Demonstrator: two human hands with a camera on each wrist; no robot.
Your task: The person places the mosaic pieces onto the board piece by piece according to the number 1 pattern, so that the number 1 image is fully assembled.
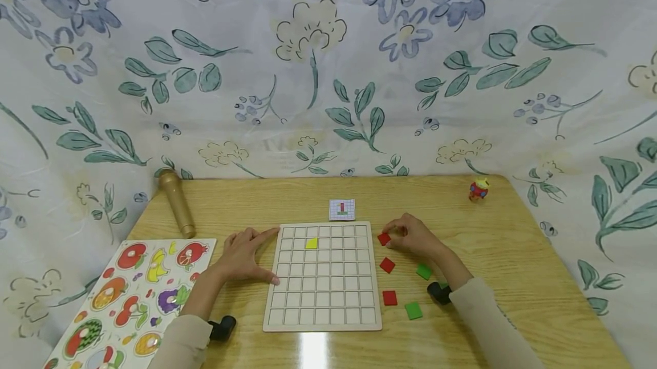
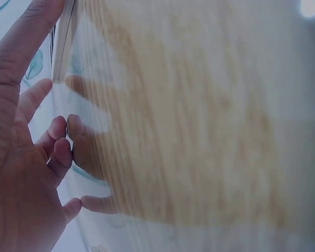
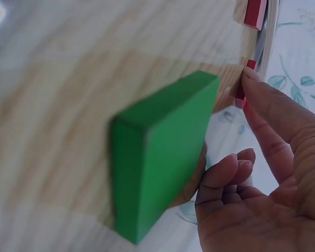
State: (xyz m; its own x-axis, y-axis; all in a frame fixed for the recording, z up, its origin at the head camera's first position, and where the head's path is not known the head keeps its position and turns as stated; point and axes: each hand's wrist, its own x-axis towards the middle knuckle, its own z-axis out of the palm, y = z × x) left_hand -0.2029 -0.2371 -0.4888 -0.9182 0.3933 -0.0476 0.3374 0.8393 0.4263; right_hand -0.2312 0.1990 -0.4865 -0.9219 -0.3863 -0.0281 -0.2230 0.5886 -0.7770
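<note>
A pale wooden grid board [image 1: 323, 278] lies on the table with one yellow tile [image 1: 311, 243] in an upper cell. My left hand [image 1: 243, 256] rests at the board's left edge, thumb and index finger spread straight along it. Off the board's upper right side, my right hand [image 1: 413, 236] pinches a red square tile [image 1: 384, 238] between thumb and finger, and the right wrist view shows this red tile [image 3: 242, 89] at the fingertips. Nearer me lie two more red tiles [image 1: 387, 265] and green tiles [image 1: 413, 310], one partly covered by the right wrist's camera.
A small pattern card [image 1: 341, 209] lies beyond the board. To the left are a fruit picture puzzle [image 1: 123, 295] and a brown cylinder [image 1: 177, 203]. A small red toy figure [image 1: 478, 190] stands at the back right. A floral curtain [image 1: 328, 72] hangs behind the table.
</note>
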